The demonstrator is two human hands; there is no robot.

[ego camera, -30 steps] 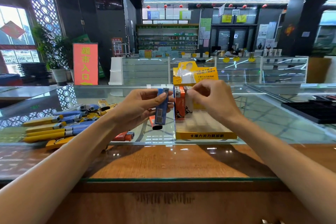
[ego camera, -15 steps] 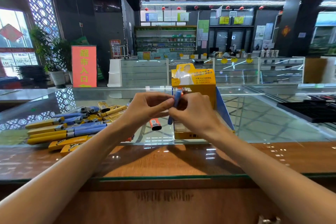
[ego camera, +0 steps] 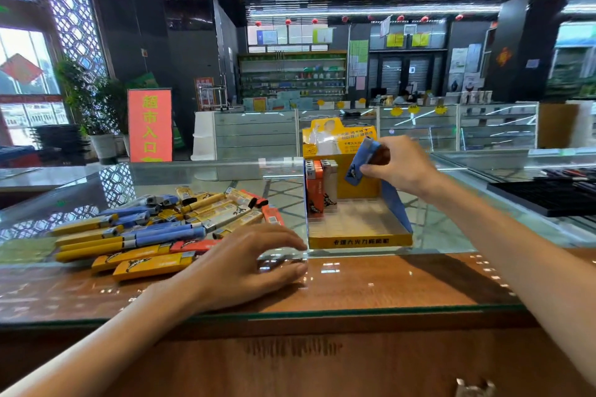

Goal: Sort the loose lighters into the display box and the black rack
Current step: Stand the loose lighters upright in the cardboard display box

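Note:
My right hand (ego camera: 398, 167) pinches a blue lighter (ego camera: 359, 162), tilted, above the open yellow display box (ego camera: 359, 240). An orange lighter (ego camera: 314, 188) and a white one (ego camera: 330, 184) stand upright in the box's back left corner. My left hand (ego camera: 248, 261) hovers low over the counter with fingers spread and relaxed, holding nothing, just right of the pile of loose lighters (ego camera: 151, 229) in yellow, blue and orange. The black rack (ego camera: 545, 196) lies at the far right of the glass.
The glass counter top (ego camera: 445, 229) has a wooden front strip (ego camera: 371, 280) near me. Behind the counter are display cabinets (ego camera: 419, 129), a red sign (ego camera: 150, 124) and potted plants (ego camera: 93, 100).
My left hand passed the blue lighter to my right hand, then dropped toward the counter beside the pile. My right hand rose with the lighter over the box.

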